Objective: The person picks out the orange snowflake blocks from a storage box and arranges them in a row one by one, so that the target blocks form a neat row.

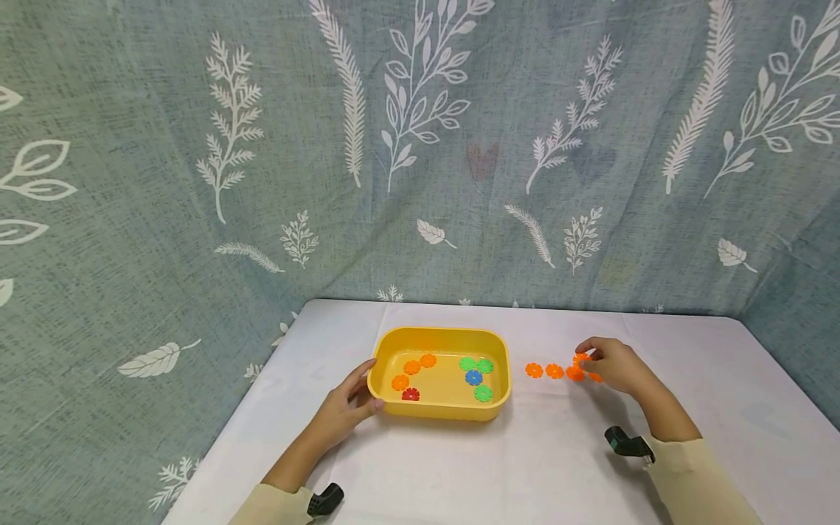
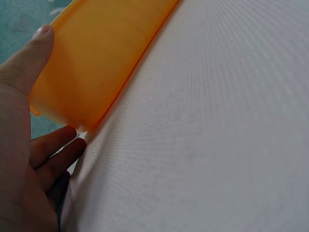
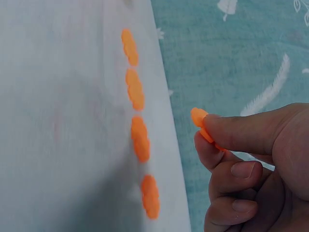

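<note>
My left hand [image 1: 344, 408] holds the left end of a yellow plastic tray [image 1: 446, 410], thumb at the front corner and a finger at the left rim. In the left wrist view the thumb [image 2: 36, 53] lies against the tray's wall. Above the table on the right, my right hand [image 1: 613, 364] pinches an orange flower-shaped disc [image 3: 198, 116] between thumb and index finger. Under it on the cloth lie several more orange discs in a row [image 3: 135, 89]. The nearest one to the wrist is partly covered by the hand in the head view.
Inside the tray sit three orange discs [image 1: 412, 367], a red disc [image 1: 410, 394], a blue disc [image 1: 474, 378] and three green discs [image 1: 483, 394]. A white cloth [image 1: 525, 467] covers the table. Behind it hangs a green-grey curtain [image 1: 459, 240] with white leaf prints.
</note>
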`<state>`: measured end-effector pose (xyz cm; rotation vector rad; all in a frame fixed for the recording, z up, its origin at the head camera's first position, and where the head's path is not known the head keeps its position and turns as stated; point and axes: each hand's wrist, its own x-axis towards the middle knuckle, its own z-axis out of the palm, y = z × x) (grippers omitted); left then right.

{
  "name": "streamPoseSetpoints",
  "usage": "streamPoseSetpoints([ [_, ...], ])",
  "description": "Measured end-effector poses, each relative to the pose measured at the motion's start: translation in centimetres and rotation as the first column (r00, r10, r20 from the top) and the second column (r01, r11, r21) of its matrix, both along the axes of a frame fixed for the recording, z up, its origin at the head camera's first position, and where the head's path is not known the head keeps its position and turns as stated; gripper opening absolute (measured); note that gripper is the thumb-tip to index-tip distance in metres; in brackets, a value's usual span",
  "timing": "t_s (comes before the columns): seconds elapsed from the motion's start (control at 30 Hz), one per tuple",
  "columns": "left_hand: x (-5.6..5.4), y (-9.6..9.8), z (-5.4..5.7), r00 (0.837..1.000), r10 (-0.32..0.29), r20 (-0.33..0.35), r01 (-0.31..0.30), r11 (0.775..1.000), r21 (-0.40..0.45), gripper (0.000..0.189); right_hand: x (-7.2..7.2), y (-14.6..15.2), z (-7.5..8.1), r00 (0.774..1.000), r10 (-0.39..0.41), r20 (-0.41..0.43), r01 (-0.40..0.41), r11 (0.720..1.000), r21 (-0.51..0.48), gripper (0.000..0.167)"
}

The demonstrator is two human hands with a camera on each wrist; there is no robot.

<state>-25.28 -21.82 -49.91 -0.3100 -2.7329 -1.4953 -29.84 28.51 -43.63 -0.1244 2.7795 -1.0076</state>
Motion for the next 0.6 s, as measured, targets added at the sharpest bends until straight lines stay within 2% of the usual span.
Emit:
streamPoseSetpoints([
  [0.37,0.1,0.0,0.1,1.0,0.004,0.009,-0.004,1.0,0.01,0.08,0.1,2.9,-0.7,0.999,-0.04,0.008,0.04,0.999,0.001,0.03],
  [0.6,-0.1,0.0,-0.2,1.0,0.002,0.009,-0.002,1.0,0.012,0.08,0.2,4.4,-1.4,0.998,-0.069,0.015,0.069,0.998,0.001,0.031],
])
